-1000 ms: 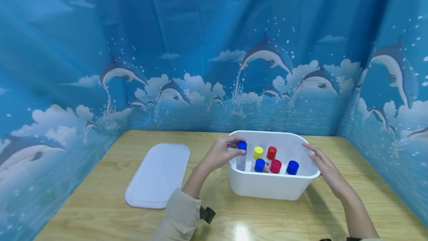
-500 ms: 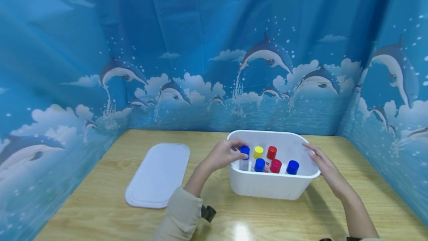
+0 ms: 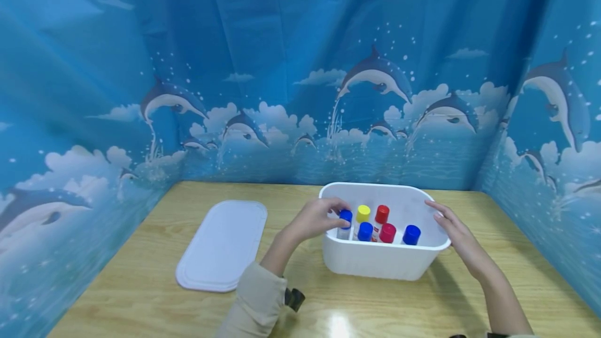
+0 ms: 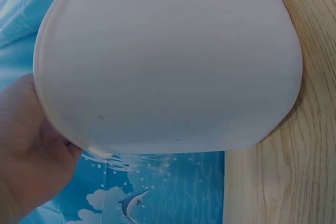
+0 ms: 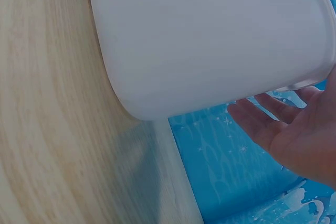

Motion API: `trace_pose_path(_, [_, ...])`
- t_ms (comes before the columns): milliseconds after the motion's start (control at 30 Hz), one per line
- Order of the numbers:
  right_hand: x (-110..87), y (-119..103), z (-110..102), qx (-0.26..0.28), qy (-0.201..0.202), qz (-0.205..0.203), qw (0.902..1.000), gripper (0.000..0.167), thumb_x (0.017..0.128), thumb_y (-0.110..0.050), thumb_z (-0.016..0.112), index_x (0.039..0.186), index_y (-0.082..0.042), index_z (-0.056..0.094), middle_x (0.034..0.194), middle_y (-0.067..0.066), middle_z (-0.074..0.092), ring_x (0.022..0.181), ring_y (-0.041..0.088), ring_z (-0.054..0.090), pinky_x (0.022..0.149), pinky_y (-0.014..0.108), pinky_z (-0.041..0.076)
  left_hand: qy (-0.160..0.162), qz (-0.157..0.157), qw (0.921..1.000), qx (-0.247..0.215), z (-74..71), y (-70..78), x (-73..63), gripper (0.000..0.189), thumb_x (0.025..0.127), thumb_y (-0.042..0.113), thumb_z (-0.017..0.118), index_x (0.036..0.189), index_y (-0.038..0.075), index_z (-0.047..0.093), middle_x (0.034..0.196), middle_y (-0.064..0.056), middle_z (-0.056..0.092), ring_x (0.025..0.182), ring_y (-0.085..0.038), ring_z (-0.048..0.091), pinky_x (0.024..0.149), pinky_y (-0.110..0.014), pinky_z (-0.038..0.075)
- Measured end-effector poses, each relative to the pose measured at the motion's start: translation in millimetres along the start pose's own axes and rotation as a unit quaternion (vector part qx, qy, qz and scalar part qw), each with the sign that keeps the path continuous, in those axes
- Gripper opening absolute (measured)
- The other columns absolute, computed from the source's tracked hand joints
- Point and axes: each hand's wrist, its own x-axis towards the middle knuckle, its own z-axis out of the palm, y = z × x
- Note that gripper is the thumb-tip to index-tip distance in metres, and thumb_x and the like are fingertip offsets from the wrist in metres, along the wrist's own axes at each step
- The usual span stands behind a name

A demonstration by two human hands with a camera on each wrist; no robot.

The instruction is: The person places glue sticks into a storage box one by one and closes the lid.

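Left hand (image 3: 315, 219) pinches a blue-capped clear cylindrical bottle (image 3: 345, 216) inside the left end of the white plastic tub (image 3: 375, 263); right hand (image 3: 459, 234), fingers extended, touches the opposite rim, apparently for steadiness.

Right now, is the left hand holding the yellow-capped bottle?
No, the left hand grips a blue-capped bottle, the yellow-capped bottle standing apart.

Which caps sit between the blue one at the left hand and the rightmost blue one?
The head view shows four: a yellow cap, a nearer blue cap, a red cap and a nearer red cap.
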Motion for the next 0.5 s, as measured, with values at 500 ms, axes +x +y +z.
trace_pose_path(500, [-0.3, -0.7, -0.3, -0.009, 0.002, 0.007, 0.9999, 0.056, 0.101, -0.040, 0.027, 0.145, -0.006, 0.020, 0.145, 0.027, 0.015, 0.119, 0.037, 0.034, 0.082, 0.041, 0.041, -0.027, -0.013, 0.9993, 0.020, -0.5, 3.0, 2.9, 0.030, 0.080, 0.024, 0.072, 0.109, 0.015, 0.066, 0.094, 0.008, 0.062, 0.091, -0.010, 0.056, 0.080, -0.024, 0.048])
